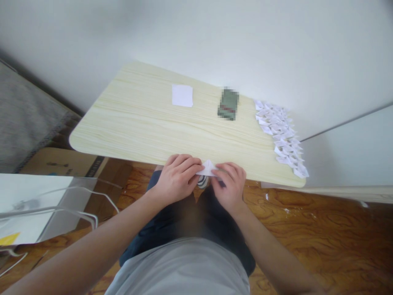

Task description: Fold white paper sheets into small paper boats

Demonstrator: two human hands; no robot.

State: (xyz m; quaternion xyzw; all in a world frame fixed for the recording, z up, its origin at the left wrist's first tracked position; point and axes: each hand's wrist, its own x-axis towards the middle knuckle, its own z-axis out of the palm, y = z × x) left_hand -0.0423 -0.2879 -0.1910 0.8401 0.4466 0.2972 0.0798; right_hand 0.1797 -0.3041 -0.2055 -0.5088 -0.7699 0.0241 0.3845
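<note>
Between my two hands, at the near edge of the pale wooden table (138, 127), is a small folded white paper (208, 167) with a peak in its middle. My left hand (181, 176) pinches its left end, thumb below and fingers on top. The right end is pinched by my right hand (229, 182) in the same way. Farther back on the table lies a square of white paper (182, 96), perhaps a stack. Many folded white paper boats (281, 133) stand packed together along the table's right end.
A green, blurred-out object (229, 104) lies near the table's back edge, by the white wall (196, 37). On the left are a cardboard box (58, 162), a white box (33, 200) and white cables (80, 211). Paper scraps (287, 210) dot the wooden floor (307, 237).
</note>
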